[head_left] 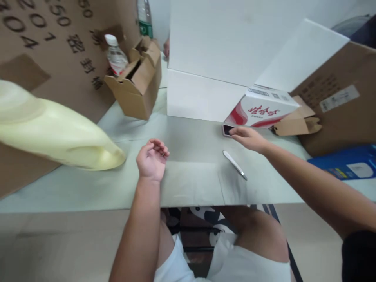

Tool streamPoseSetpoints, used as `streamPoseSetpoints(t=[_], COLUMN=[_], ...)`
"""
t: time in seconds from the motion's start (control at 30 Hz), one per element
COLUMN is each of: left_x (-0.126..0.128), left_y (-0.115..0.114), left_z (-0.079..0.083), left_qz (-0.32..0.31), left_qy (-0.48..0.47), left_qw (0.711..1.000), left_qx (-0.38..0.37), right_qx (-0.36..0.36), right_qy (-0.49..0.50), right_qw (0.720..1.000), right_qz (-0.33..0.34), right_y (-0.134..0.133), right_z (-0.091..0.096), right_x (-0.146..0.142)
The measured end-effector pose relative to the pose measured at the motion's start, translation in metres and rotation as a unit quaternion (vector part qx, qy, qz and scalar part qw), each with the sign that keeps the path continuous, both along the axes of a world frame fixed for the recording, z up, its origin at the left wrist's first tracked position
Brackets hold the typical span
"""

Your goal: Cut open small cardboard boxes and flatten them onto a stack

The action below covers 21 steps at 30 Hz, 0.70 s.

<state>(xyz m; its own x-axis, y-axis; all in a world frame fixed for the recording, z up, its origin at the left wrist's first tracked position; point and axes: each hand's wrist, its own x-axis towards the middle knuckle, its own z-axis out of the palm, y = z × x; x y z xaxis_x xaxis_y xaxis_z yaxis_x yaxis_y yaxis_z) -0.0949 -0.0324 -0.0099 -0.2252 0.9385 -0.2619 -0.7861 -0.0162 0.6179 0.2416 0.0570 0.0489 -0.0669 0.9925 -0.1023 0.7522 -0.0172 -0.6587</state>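
Observation:
My left hand (152,159) rests palm up over the table, its fingers loosely curled and apart, with nothing in it. Farther right, my right hand (246,137) reaches to a small flat rectangular case (226,130) with a dark top and a pale rim. Its thumb and fingers close on the right end of that case, covering part of it. A slim white pen-like tool (233,163) with a metallic tip lies slantwise on the table, nearer to me than the right hand and touched by neither hand.
A pale yellow curved object (67,135) juts in from the left. Behind it stand a small brown carton (141,90) with a plastic bottle (116,56) and large cardboard (73,23). White boxes (202,96) line the table's (194,178) back; a blue pack (349,162) lies right.

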Motion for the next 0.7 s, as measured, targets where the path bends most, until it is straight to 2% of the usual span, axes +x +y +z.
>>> streamPoseSetpoints(t=[0.1, 0.2, 0.3, 0.4, 0.47, 0.53, 0.63, 0.7], left_x=[-0.009, -0.014, -0.018, -0.02, -0.02, -0.02, -0.018, -0.016], left_y=[0.0, 0.001, 0.002, 0.004, 0.005, 0.005, 0.005, 0.005], left_z=[0.001, 0.001, 0.001, -0.001, -0.002, -0.003, -0.005, -0.006], left_qz=[0.015, 0.019, 0.012, 0.007, 0.007, 0.004, 0.015, 0.065], left_qy=[-0.014, -0.036, -0.049, -0.056, -0.064, -0.068, -0.047, -0.008], left_qw=[1.0, 0.999, 0.998, 0.998, 0.997, 0.997, 0.998, 0.998], left_qx=[0.003, 0.008, 0.02, 0.03, 0.035, 0.035, 0.028, 0.016], right_qx=[0.019, 0.078, 0.141, 0.226, 0.246, 0.238, 0.222, 0.23], right_qy=[-0.004, -0.015, -0.002, 0.003, -0.025, -0.069, -0.103, -0.09], right_qw=[0.991, 0.96, 0.944, 0.926, 0.921, 0.916, 0.91, 0.915], right_qz=[0.136, 0.268, 0.298, 0.302, 0.302, 0.316, 0.334, 0.32], right_y=[0.017, 0.033, 0.049, 0.071, 0.085, 0.093, 0.09, 0.08], right_z=[-0.003, -0.012, -0.018, -0.016, -0.01, -0.005, -0.006, -0.012], right_x=[-0.095, -0.189, -0.27, -0.327, -0.348, -0.357, -0.348, -0.33])
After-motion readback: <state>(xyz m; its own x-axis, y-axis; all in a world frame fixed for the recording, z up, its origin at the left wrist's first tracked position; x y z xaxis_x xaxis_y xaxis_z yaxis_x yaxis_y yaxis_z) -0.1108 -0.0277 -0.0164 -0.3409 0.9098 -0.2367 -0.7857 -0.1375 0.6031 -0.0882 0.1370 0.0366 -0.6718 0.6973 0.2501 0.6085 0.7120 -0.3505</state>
